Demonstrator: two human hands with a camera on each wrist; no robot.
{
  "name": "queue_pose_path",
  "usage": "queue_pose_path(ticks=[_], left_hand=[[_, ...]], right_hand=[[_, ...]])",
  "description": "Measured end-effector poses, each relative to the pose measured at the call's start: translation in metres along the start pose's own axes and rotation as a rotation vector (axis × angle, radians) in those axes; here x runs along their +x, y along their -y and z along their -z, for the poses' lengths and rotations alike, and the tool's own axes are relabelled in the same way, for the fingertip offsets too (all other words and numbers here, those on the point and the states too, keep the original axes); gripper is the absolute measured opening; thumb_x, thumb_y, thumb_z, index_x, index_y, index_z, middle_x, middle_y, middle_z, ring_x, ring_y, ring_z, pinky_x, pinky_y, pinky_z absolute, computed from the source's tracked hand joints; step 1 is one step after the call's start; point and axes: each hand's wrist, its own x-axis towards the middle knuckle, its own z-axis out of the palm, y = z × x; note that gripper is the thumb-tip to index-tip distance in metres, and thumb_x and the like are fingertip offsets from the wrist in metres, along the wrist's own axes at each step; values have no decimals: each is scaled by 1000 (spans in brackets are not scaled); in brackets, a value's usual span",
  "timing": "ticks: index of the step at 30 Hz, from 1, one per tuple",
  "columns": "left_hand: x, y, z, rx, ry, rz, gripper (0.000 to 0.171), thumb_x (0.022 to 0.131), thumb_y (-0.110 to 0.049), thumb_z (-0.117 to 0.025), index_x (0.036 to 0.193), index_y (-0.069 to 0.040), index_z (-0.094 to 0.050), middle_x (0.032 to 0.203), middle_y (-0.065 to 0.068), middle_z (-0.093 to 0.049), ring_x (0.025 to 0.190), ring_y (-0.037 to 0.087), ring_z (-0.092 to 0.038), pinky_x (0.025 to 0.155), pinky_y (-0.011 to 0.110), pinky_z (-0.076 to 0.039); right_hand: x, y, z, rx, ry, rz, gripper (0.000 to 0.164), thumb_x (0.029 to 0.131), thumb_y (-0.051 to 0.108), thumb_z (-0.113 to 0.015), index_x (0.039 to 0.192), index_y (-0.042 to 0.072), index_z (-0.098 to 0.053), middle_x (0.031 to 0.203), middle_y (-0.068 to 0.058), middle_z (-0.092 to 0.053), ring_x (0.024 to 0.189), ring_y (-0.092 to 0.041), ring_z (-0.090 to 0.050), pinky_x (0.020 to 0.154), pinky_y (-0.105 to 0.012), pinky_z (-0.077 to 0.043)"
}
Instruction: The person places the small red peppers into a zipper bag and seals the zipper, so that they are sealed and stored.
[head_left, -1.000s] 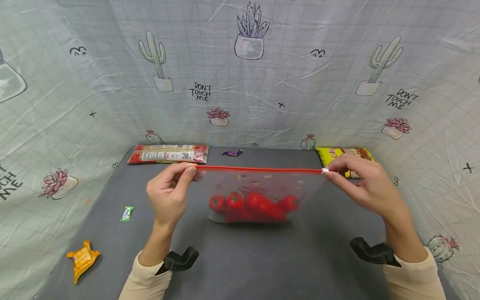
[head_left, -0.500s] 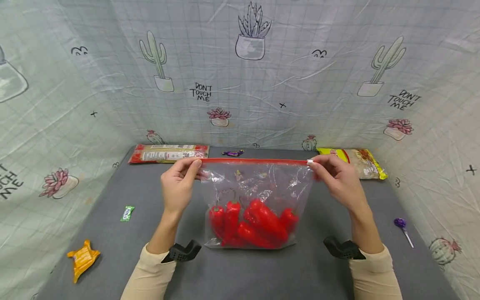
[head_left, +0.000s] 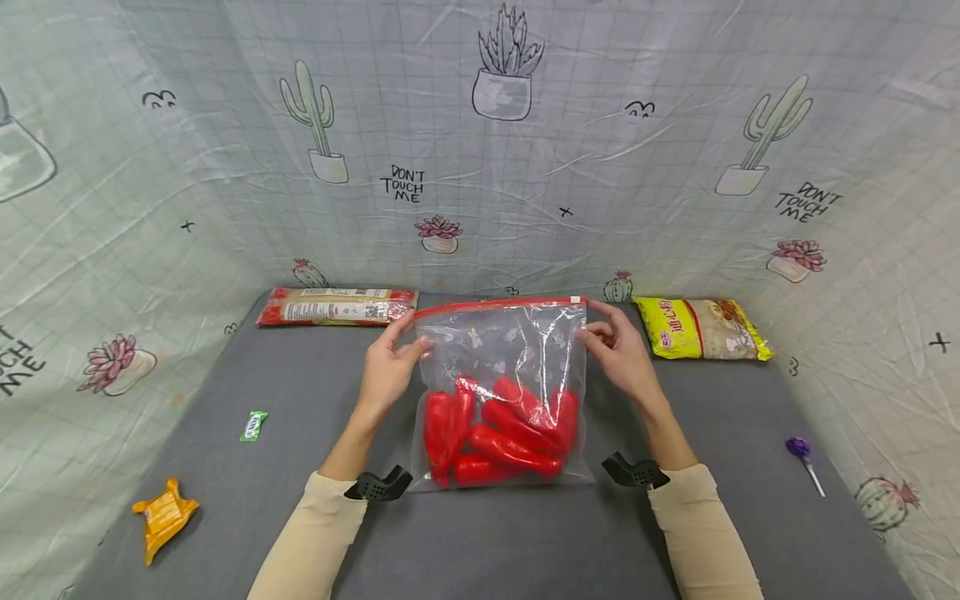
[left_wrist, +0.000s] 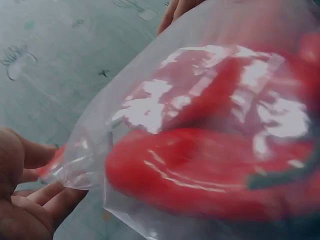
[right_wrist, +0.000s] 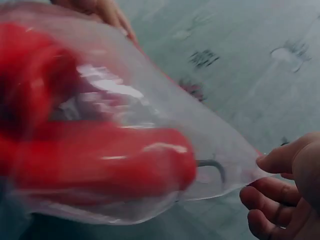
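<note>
A clear zip bag [head_left: 487, 350] with a red zip strip [head_left: 495, 305] along its top stands in the middle of the grey table in the head view. Several red peppers [head_left: 506, 446] fill its lower half. The white slider [head_left: 576, 298] sits at the right end of the strip. My left hand [head_left: 390, 358] pinches the bag's left edge near the top. Opposite it, my right hand [head_left: 621, 348] pinches the right edge just under the strip. Through the film, both wrist views show peppers [left_wrist: 200, 170] close up, with a bent stem [right_wrist: 217, 167] on one.
A long red-and-clear packet [head_left: 337, 308] lies at the back left, a yellow packet [head_left: 678, 329] at the back right. Towards the left edge are a green candy [head_left: 253, 426] and an orange package [head_left: 167, 518]. A purple lollipop [head_left: 799, 448] lies at the right.
Both hands have come closer together and turned the bag's front into view. Their grip has passed from the zip strip's ends to the side edges. The bag now covers the purple candy.
</note>
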Motion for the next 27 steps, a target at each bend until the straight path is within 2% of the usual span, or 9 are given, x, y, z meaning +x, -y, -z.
queue_pose_path(ticks=[3, 6, 11, 15, 18, 22, 25, 27], left_hand=[[6, 25, -4, 81, 9, 56, 61, 88, -20, -66, 143, -16, -39, 144, 9, -45, 111, 26, -63, 90, 31, -54], [10, 42, -8, 162, 14, 76, 56, 89, -25, -65, 140, -14, -44, 141, 9, -50, 114, 26, -61, 95, 37, -52], [11, 58, -9, 244, 48, 88, 43, 89, -27, -64, 129, -13, -56, 132, 10, -58, 113, 24, -62, 93, 41, -53], [11, 60, -7, 306, 61, 55, 38, 90, -25, -64, 125, -13, -59, 128, 12, -60, 114, 25, -62, 92, 41, -53], [9, 52, -2, 420, 47, -34, 37, 90, -25, -62, 126, -12, -59, 129, 13, -60, 115, 28, -61, 91, 41, -54], [6, 31, 5, 573, -6, -269, 37, 92, -22, -60, 127, -10, -58, 132, 12, -57, 117, 30, -58, 91, 43, -54], [0, 14, 5, 658, -29, -428, 38, 92, -21, -59, 128, -8, -57, 134, 12, -55, 122, 29, -55, 97, 46, -50], [-4, 4, 3, 711, -21, -495, 40, 93, -23, -59, 129, -8, -56, 135, 11, -54, 125, 28, -52, 100, 46, -47]], right_hand=[[4, -24, -10, -38, 42, -55, 53, 92, 26, -61, 139, 16, -40, 105, -14, -68, 76, -24, -58, 63, -19, -51], [4, -39, -18, -83, 76, -91, 41, 92, 23, -61, 130, 14, -51, 104, -14, -68, 77, -23, -62, 62, -24, -54], [4, -53, -27, -169, 132, -133, 26, 91, 18, -62, 115, 7, -62, 97, -14, -68, 70, -19, -64, 60, -28, -56], [2, -54, -27, -223, 137, -138, 26, 92, 18, -60, 115, 6, -62, 99, -14, -68, 70, -18, -65, 59, -28, -56], [-2, -44, -22, -324, 98, -105, 26, 92, 20, -59, 115, 8, -62, 105, -13, -66, 81, -22, -65, 65, -33, -57], [-9, -19, -16, -445, 30, -10, 29, 91, 21, -60, 117, 9, -62, 113, -12, -61, 93, -28, -62, 77, -43, -55], [-14, -2, -16, -453, 2, 84, 33, 88, 21, -64, 118, 9, -61, 119, -12, -58, 101, -30, -58, 84, -47, -53], [-18, 6, -18, -455, -4, 143, 37, 87, 24, -66, 120, 9, -61, 123, -12, -56, 108, -31, -53, 90, -50, -49]])
